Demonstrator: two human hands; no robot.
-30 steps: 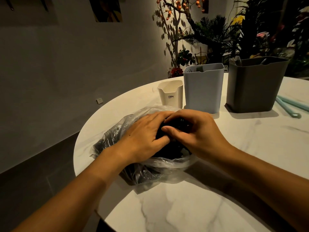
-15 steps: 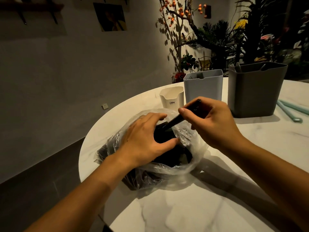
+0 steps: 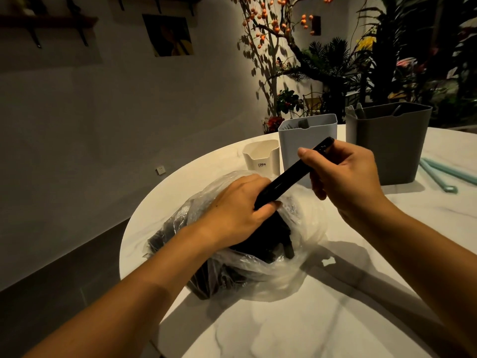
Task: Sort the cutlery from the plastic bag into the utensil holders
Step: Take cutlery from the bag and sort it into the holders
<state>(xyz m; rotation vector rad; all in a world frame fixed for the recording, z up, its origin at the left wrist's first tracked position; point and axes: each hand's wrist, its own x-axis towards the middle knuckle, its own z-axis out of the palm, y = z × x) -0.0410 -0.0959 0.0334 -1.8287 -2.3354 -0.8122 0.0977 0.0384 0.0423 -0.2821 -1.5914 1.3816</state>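
A clear plastic bag (image 3: 281, 275) full of black cutlery lies on the round marble table (image 3: 335, 319). My left hand (image 3: 235, 208) presses down on the bag's open mouth, its fingers curled over the dark pile. My right hand (image 3: 343, 177) grips a long black cutlery piece (image 3: 289, 174) by its handle, the other end still at the bag under my left fingers. Behind stand three holders: a small cream one (image 3: 260, 157), a light blue-grey one (image 3: 307, 140) and a large dark grey one (image 3: 389, 143) with utensil tips showing.
Two pale teal straws or sticks (image 3: 444, 177) lie at the right, past the dark grey holder. The table's edge curves close on the left, with dark floor below. Plants and a branch with orange berries stand behind the table.
My right hand has drawn the black piece up and out of the bag towards the right. My left hand stays on the bag. The camera view has tilted upward.
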